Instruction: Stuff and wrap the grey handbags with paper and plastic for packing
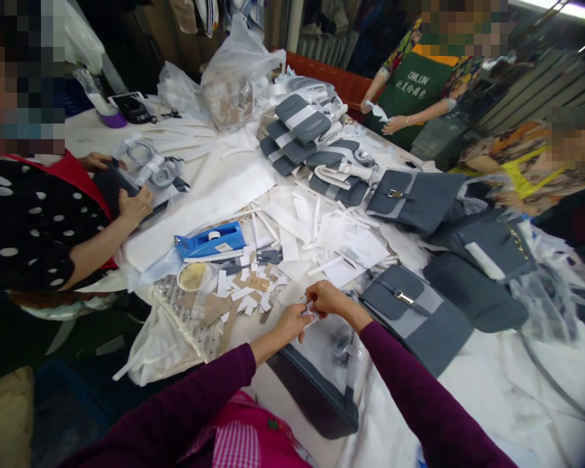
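My left hand and my right hand meet near the table's front edge, both pinched on a small white strip held between them. Just below them lies a dark grey bag with a clear-wrapped strap piece on it. To my right lies a grey handbag with a metal clasp. Left of my hands is a scatter of small white and brown paper pieces.
A blue tape dispenser and a tape roll sit to the left. Stacks of grey bags lie at the table's middle, more grey bags at right. Three other people work around the table; plastic sacks stand at the back.
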`<state>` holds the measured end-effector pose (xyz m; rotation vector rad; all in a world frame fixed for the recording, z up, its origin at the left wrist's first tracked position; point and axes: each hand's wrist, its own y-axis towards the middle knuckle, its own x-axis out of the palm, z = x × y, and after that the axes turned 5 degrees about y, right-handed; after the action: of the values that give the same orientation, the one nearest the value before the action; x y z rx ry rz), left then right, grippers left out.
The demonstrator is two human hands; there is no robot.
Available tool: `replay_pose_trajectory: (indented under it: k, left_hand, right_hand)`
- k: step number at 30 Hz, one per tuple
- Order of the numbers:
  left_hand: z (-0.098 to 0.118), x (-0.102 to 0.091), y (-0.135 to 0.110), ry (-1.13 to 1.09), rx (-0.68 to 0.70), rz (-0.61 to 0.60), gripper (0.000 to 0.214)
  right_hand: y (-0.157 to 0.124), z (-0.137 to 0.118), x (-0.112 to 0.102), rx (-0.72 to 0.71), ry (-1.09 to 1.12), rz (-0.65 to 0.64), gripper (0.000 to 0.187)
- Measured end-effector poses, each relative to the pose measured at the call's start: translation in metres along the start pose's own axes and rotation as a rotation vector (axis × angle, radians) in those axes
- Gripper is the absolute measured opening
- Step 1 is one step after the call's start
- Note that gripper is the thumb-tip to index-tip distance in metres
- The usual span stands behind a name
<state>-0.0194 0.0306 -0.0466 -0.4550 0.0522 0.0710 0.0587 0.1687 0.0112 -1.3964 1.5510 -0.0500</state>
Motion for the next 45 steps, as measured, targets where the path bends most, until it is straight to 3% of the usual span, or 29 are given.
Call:
replay_pose_trajectory:
  k: [7, 13, 17, 24, 30, 40, 43, 45]
  left_hand:
    - [-0.003, 0.000, 0.006, -0.054, -0.049, 0.029, 0.023]
    - [-0.002, 0.001, 0.003, -0.150, -0.068, 0.064, 0.026]
    - [0.002, 0.000, -0.003, -0.260, -0.054, 0.088, 0.024]
    - [0.009, -0.003, -0.008, -0.286, 0.007, 0.067, 0.019]
    - [0.015, -0.007, -0.009, -0.236, 0.048, 0.009, 0.033]
    - [0.007, -0.005, -0.005, -0.168, 0.097, -0.021, 0.032]
    - [0.008, -0.003, -0.003, -0.110, 0.080, 0.020, 0.032]
    - [0.009, -0.003, -0.002, -0.069, 0.072, 0.041, 0.032]
  right_hand:
    - [-0.006, -0.013, 0.015, -0.030, -0.214, 0.195, 0.012]
    - [-0.031, 0.000, 0.047, -0.287, -0.348, 0.395, 0.021]
    - [-0.043, 0.010, 0.060, -0.358, -0.338, 0.492, 0.026]
    - [-0.052, 0.024, 0.068, -0.407, -0.232, 0.517, 0.033]
    - [-0.056, 0.026, 0.068, -0.350, -0.200, 0.527, 0.041]
    - [-0.064, 0.026, 0.074, -0.360, -0.006, 0.597, 0.055]
    - [-0.065, 0.026, 0.081, -0.343, 0.156, 0.669, 0.055]
    - [-0.076, 0.026, 0.090, -0.279, 0.359, 0.796, 0.053]
